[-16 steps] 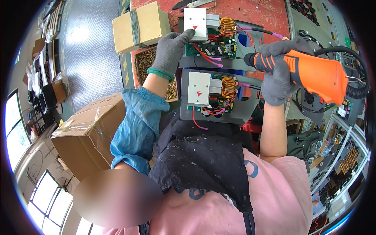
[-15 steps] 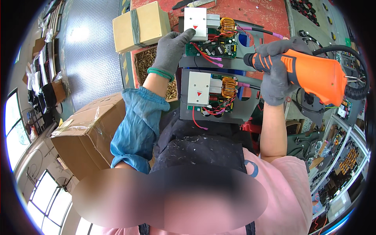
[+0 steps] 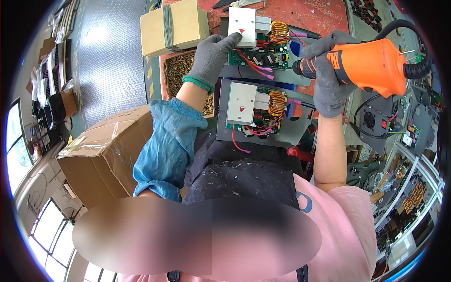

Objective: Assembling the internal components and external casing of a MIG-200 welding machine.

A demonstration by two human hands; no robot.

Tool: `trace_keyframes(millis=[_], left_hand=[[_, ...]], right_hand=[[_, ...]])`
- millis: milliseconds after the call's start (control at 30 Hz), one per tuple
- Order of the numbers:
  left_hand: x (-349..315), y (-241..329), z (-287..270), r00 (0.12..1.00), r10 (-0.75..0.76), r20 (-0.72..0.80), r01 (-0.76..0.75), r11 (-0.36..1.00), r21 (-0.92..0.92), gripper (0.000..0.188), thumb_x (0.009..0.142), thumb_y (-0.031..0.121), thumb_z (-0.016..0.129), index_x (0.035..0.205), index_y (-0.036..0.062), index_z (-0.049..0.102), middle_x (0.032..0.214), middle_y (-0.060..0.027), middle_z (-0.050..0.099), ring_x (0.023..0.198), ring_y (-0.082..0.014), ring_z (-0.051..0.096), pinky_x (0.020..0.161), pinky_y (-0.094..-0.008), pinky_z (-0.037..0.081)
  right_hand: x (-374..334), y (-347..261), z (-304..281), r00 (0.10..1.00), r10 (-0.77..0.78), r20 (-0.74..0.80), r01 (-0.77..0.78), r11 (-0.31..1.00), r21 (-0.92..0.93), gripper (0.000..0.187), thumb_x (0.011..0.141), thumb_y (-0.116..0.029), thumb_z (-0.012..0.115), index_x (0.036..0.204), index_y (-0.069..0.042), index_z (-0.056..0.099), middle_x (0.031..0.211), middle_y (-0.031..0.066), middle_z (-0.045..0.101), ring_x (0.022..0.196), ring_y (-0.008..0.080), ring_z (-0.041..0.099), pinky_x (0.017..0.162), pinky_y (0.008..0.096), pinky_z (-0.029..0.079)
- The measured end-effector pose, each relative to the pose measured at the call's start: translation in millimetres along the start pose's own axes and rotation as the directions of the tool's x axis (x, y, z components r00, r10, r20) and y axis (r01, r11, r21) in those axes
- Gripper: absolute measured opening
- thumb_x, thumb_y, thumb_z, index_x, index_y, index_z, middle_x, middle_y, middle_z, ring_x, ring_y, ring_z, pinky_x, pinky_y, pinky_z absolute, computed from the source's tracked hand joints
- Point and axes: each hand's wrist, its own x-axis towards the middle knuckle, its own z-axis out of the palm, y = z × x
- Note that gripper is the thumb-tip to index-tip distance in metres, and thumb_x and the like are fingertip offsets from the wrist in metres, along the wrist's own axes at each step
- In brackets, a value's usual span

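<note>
Right hand [image 3: 329, 77], over the red counter [image 3: 310, 16], clamps an orange power driver [image 3: 371, 66]; left hand [image 3: 209, 60], well apart, touches, on the far circuit board [image 3: 265, 57], the white cover plate [image 3: 242, 22], pinch unclear. Both boards already carry plates and toroidal coils [image 3: 279, 33]; red leads [image 3: 253, 66] lie unconnected.

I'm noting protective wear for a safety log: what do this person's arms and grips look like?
The left grip wears a grey glove with a green cuff edge. A loose, wrinkled blue sleeve cover, gathered at both ends, covers much of that forearm. The right grip wears a grey glove, no green showing; its forearm is bare below a pink short sleeve.
</note>
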Motion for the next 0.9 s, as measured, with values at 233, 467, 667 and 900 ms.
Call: trace_keyframes(millis=[233, 467, 667, 900], left_hand=[[-34.9, -18.4, -43.3, 0.991, 0.003, 0.131, 0.06, 0.881, -0.47, 0.029, 0.101, 0.009, 0.047, 0.123, -0.0081, 0.055, 0.11, -0.0155, 0.062, 0.099, -0.0207, 0.064, 0.089, -0.0286, 0.056], [-58.9, -32.3, -28.9, 0.969, -0.028, 0.247, 0.202, 0.669, -0.715, 0.038, 0.099, 0.024, 0.056, 0.121, -0.0055, 0.052, 0.106, -0.0135, 0.061, 0.089, -0.0193, 0.063, 0.079, -0.0233, 0.058], [-64.5, -33.0, -21.2, 0.94, 0.042, 0.339, 0.266, 0.535, -0.802, 0.039, 0.097, 0.031, 0.059, 0.114, -0.0035, 0.054, 0.097, -0.0089, 0.059, 0.081, -0.012, 0.057, 0.064, -0.0163, 0.056], [-62.1, -31.5, -20.9, 0.914, 0.08, 0.398, 0.304, 0.515, -0.802, 0.039, 0.097, 0.03, 0.059, 0.117, -0.003, 0.054, 0.102, -0.0122, 0.063, 0.085, -0.0127, 0.062, 0.065, -0.0176, 0.059]], right_hand=[[17.8, -19.8, -15.0, 0.998, -0.026, 0.06, 0.016, 0.985, 0.171, 0.061, 0.084, -0.016, 0.069, 0.135, 0.002, 0.042, 0.089, 0.0111, 0.062, 0.077, 0.0206, 0.064, 0.073, 0.0375, 0.055], [36.9, -65.0, -2.7, 0.983, -0.139, 0.124, 0.06, 0.868, 0.493, 0.071, 0.085, -0.044, 0.061, 0.14, -0.004, 0.041, 0.091, 0.0106, 0.054, 0.08, 0.0232, 0.055, 0.074, 0.0467, 0.05], [32.3, -67.5, 32.4, 0.97, -0.176, 0.168, 0.051, 0.823, 0.566, 0.071, 0.081, -0.049, 0.061, 0.139, -0.012, 0.045, 0.088, 0.0035, 0.045, 0.072, 0.0188, 0.045, 0.069, 0.0424, 0.043], [29.1, -68.1, 41.2, 0.973, -0.162, 0.161, 0.049, 0.836, 0.547, 0.063, 0.082, -0.05, 0.063, 0.126, -0.007, 0.046, 0.096, 0.0076, 0.052, 0.082, 0.0243, 0.056, 0.077, 0.0492, 0.051]])
